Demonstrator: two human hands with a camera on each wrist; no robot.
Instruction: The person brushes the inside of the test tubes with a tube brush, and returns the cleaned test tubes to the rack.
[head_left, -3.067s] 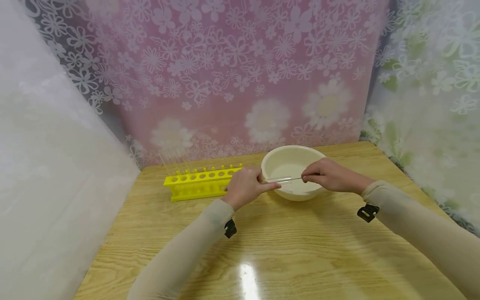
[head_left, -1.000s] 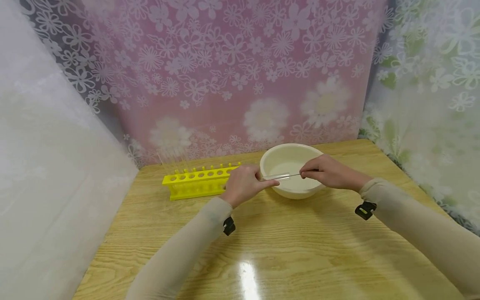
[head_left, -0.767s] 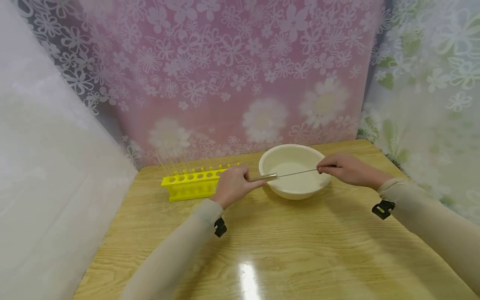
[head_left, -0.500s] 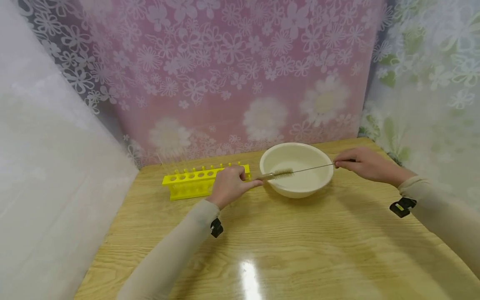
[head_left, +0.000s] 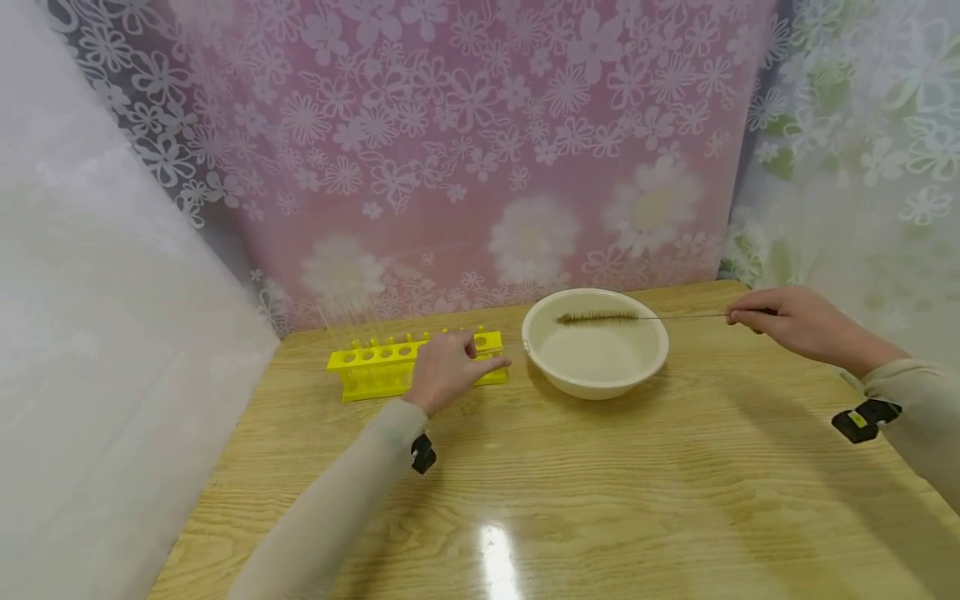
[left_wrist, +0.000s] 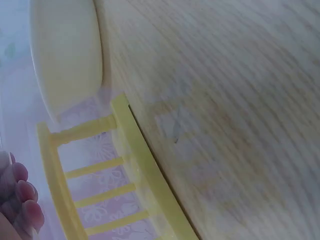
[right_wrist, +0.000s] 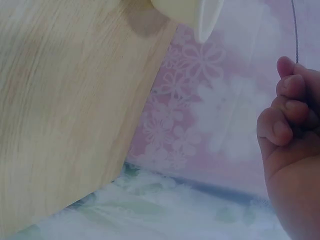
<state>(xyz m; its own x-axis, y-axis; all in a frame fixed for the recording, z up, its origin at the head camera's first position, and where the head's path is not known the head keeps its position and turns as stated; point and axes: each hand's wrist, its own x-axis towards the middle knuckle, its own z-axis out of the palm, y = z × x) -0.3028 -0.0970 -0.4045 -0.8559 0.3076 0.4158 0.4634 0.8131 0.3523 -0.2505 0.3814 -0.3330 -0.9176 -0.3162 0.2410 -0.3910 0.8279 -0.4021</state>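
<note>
My right hand [head_left: 798, 325] pinches the twisted-wire handle of a test tube brush [head_left: 600, 317]. Its bristled end is above the cream basin [head_left: 596, 385], pointing left. In the right wrist view the wire [right_wrist: 295, 35] runs up from the fingertips, the other fingers curled. My left hand [head_left: 450, 367] is in front of the yellow test tube rack [head_left: 375, 379], covering part of it. It grips a clear test tube [head_left: 491, 351], whose mouth end barely shows toward the basin. In the left wrist view the curled fingertips [left_wrist: 26, 192] appear at the lower left edge; most of the tube is hidden.
Several clear tubes [head_left: 348, 317] stand upright at the rack's left end. Everything sits on a wooden table [head_left: 600, 492]. A pink flowered curtain [head_left: 450, 167] hangs behind, with pale curtains [head_left: 862, 208] at both sides.
My right hand has drawn the brush out of the test tube and moved right, leaving the bristles over the basin. My left hand has shifted slightly left with the tube.
</note>
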